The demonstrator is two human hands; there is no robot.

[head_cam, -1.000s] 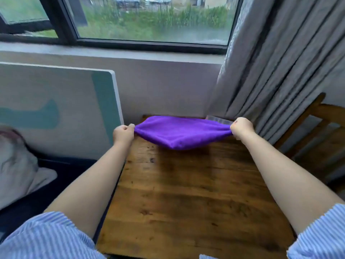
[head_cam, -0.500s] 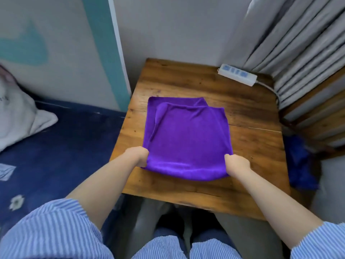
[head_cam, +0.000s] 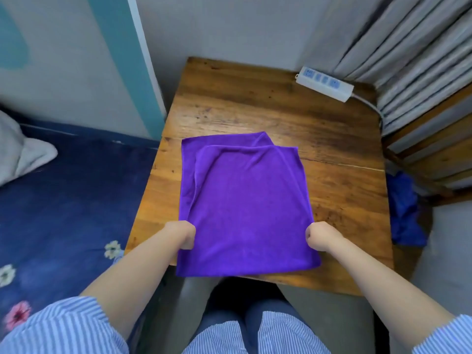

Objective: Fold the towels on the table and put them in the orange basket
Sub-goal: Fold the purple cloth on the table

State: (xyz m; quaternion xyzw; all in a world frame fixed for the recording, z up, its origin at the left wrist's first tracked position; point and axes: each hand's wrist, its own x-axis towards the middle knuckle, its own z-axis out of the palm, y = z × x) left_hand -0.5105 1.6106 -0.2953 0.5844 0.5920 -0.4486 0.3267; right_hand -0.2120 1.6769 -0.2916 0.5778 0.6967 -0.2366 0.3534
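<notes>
A purple towel (head_cam: 245, 200) lies folded in half on the wooden table (head_cam: 255, 103), its fold hanging a little over the table's near edge. The upper layer sits slightly off the lower one, which shows along the left and far sides. My left hand (head_cam: 182, 235) grips the towel's left edge near the fold. My right hand (head_cam: 320, 237) grips the right edge at the same height. No orange basket is in view.
A white power strip (head_cam: 325, 83) lies at the table's far right corner, its cable running off the right. A wooden chair (head_cam: 434, 149) and grey curtains stand to the right, with blue cloth (head_cam: 404, 210) on the floor. A bed with a dark blue cover (head_cam: 63, 200) is on the left.
The towel, held up stretched between both hands, was laid folded on the table. Since then both hands have drawn it nearer, so its fold overhangs the near edge.
</notes>
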